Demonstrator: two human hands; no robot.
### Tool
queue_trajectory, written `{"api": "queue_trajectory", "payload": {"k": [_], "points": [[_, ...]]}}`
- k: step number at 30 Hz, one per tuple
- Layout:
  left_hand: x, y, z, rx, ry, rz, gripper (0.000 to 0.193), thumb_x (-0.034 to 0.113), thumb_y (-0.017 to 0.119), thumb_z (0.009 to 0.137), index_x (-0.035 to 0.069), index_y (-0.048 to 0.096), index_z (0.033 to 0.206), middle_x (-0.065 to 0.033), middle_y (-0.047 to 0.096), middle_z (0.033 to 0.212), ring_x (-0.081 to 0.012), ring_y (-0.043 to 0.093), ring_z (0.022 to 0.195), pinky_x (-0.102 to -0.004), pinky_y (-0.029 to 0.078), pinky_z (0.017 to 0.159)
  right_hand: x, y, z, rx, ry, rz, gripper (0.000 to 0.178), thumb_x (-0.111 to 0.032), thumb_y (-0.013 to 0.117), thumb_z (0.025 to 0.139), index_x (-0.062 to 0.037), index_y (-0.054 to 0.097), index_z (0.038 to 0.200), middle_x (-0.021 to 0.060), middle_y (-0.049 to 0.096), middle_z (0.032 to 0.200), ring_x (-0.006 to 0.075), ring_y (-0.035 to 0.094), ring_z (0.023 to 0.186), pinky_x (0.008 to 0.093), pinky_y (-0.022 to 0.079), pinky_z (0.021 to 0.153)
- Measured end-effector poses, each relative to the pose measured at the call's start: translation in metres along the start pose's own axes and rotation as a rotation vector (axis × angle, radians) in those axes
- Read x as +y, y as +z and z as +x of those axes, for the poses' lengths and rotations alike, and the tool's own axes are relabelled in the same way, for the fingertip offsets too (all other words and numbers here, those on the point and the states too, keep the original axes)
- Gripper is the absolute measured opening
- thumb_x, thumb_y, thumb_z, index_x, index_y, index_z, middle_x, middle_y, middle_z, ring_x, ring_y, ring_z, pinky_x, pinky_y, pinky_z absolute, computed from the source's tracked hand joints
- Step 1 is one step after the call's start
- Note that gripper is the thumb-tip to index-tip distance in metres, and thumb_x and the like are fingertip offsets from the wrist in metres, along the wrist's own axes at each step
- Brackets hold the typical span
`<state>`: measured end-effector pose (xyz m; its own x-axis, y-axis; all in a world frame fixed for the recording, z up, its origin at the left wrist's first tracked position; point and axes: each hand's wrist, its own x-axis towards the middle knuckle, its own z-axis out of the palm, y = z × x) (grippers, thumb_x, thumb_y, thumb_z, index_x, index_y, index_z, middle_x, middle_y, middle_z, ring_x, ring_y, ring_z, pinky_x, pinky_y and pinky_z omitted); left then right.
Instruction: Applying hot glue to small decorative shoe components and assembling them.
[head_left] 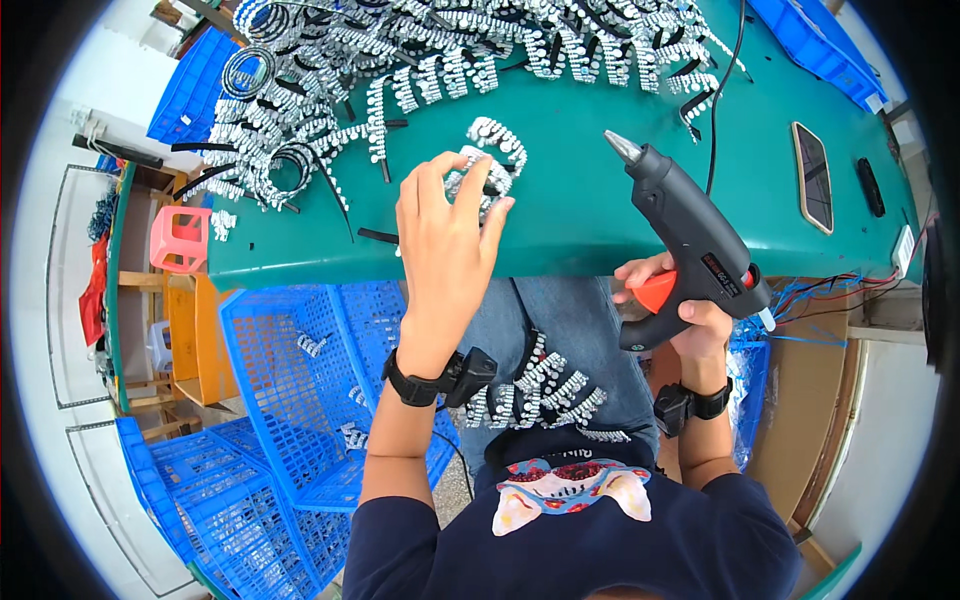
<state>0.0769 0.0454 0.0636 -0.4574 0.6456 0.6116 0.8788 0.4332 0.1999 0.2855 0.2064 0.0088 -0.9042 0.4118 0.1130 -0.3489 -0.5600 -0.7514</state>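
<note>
A coiled strip of white beaded trim [512, 148] is at the front of the green table, with my left hand [440, 215] closed over its near end. The fingers and thumb hide part of the coil. My right hand [703, 328] grips a black hot glue gun [690, 215] by its handle, fingers at the orange trigger. Its pale metal nozzle points up and to the left, away from the coil. A clear glue stick pokes out of the gun's back end. More beaded trim [540, 390] lies in loops across my lap.
A heap of beaded trims [400, 40] covers the far left of the table [580, 220]. A phone [813, 178], a small black object [871, 187] and a black cable [716, 120] lie right. Blue crates [290, 390] stand at lower left, beside a pink stool [180, 238].
</note>
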Motion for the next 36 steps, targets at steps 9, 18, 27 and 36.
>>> {"api": "queue_trajectory", "payload": {"k": [9, 18, 27, 36], "points": [[0.0, 0.002, 0.021, -0.304, -0.601, -0.464, 0.041, 0.025, 0.074, 0.082, 0.006, 0.054, 0.113, -0.0216, 0.057, 0.121, -0.0347, 0.056, 0.11, -0.0426, 0.047, 0.088, 0.001, -0.002, -0.003, 0.024, 0.0, -0.006, 0.056, -0.02, 0.063, 0.067, 0.0073, 0.054, 0.115, 0.0282, 0.063, 0.103, 0.0453, 0.055, 0.111, 0.0556, 0.052, 0.086], [0.034, -0.016, 0.01, -0.085, 0.276, -0.084, 0.063, 0.01, 0.076, 0.067, 0.012, 0.058, 0.128, -0.0053, 0.056, 0.122, -0.0256, 0.054, 0.109, -0.0406, 0.041, 0.093, -0.009, -0.006, -0.003, 0.042, -0.112, 0.059, 0.055, -0.02, 0.062, 0.067, 0.007, 0.053, 0.114, 0.0291, 0.062, 0.099, 0.0467, 0.056, 0.109, 0.0558, 0.055, 0.083], [0.023, 0.013, 0.008, -0.276, 0.313, -0.285, 0.052, 0.016, 0.074, 0.071, 0.012, 0.061, 0.121, -0.009, 0.053, 0.12, -0.0288, 0.052, 0.111, -0.046, 0.037, 0.103, -0.013, -0.014, -0.014, 0.149, -0.147, 0.003, 0.054, -0.019, 0.06, 0.068, 0.0055, 0.051, 0.116, 0.0282, 0.063, 0.098, 0.0465, 0.056, 0.108, 0.0532, 0.056, 0.084], [0.047, 0.012, 0.015, -0.238, -0.025, -0.463, 0.037, 0.027, 0.081, 0.069, 0.005, 0.065, 0.096, -0.008, 0.054, 0.098, -0.0282, 0.052, 0.089, -0.0402, 0.045, 0.077, -0.009, -0.013, -0.015, 0.101, -0.115, 0.026, 0.058, -0.019, 0.06, 0.068, 0.0065, 0.051, 0.12, 0.0286, 0.062, 0.102, 0.0472, 0.053, 0.114, 0.0534, 0.055, 0.087]]}}
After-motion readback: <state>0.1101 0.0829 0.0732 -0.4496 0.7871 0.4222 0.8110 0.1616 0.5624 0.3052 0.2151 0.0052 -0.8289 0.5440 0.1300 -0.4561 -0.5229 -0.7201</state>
